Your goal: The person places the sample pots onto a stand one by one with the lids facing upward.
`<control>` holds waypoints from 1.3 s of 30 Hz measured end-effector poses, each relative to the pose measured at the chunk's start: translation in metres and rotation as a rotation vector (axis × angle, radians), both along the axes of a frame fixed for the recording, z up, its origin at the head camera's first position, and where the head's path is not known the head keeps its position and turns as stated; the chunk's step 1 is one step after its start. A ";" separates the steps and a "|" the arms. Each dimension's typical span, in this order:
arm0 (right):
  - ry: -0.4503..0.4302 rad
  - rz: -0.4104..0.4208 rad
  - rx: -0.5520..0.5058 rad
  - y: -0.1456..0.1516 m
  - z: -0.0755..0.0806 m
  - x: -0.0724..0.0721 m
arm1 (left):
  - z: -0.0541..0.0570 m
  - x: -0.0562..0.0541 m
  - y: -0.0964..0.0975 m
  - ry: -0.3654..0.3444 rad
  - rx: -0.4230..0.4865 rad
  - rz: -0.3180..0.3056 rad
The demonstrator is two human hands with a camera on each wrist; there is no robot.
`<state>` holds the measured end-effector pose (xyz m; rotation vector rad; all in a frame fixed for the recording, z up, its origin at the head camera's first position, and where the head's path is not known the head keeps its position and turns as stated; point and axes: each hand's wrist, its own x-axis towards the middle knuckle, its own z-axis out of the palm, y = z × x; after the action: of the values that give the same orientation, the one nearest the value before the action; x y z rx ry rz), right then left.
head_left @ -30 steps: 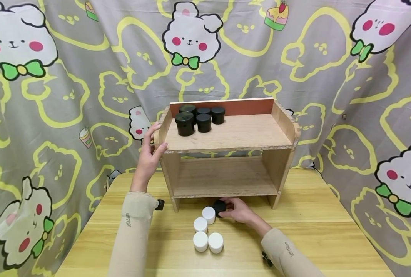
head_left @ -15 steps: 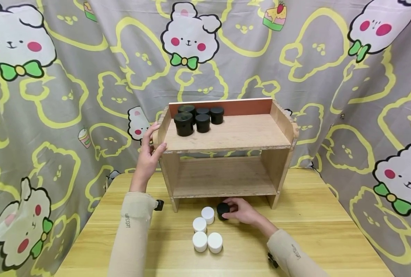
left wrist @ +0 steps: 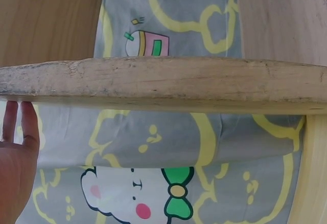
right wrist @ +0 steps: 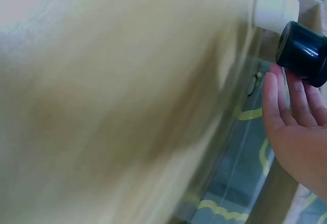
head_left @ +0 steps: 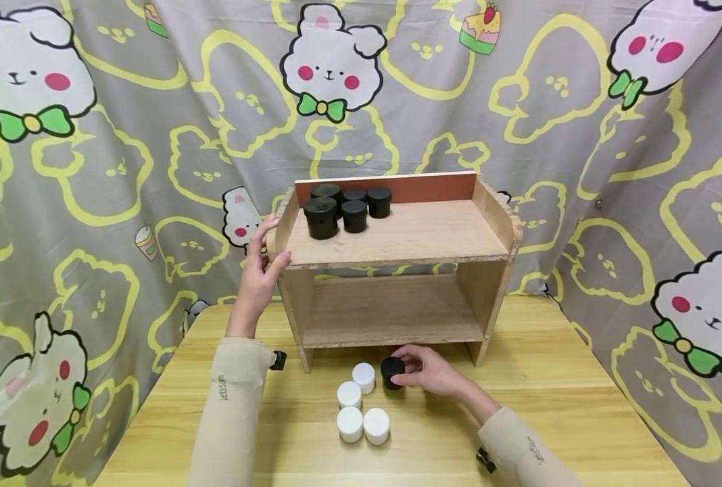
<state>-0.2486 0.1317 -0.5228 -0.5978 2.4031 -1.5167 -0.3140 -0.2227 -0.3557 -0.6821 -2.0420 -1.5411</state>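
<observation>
My right hand [head_left: 435,373] pinches a small black lidded jar [head_left: 391,374] in front of the shelf's foot. The right wrist view shows the same black jar [right wrist: 301,50] at the fingertips, overlapping a white jar [right wrist: 276,12] behind it. Several white-lidded jars [head_left: 350,424] stand grouped on the table to its left. With thumb at the front edge and fingers on the outer side, my left hand [head_left: 257,274] holds the left side of a two-tier wooden shelf [head_left: 434,233]. In the left wrist view, two fingers [left wrist: 30,124] touch the wooden edge.
Several black jars [head_left: 321,218] of two sizes stand at the left of the shelf's top tier. Below is the lower tier [head_left: 391,311]. A wooden table [head_left: 556,406] carries everything, and a patterned curtain [head_left: 434,108] hangs behind and at both sides.
My right hand has moved a little to the right with the black jar, widening the gap to the nearest white jar. The left hand stays on the shelf.
</observation>
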 end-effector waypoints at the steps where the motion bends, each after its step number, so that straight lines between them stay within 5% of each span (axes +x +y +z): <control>1: 0.001 0.005 0.001 0.000 0.003 0.001 | 0.000 0.000 0.000 -0.002 0.002 -0.001; 16: 0.062 0.077 -0.052 0.000 0.069 0.013 | 0.000 -0.001 0.001 -0.010 -0.001 -0.003; 39: 0.317 0.071 -0.044 0.000 0.180 0.035 | 0.001 -0.001 0.000 -0.005 0.007 0.000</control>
<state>-0.2139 0.1317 -0.3428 -0.9893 2.5453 -1.5481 -0.3145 -0.2223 -0.3551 -0.6767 -2.0399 -1.5510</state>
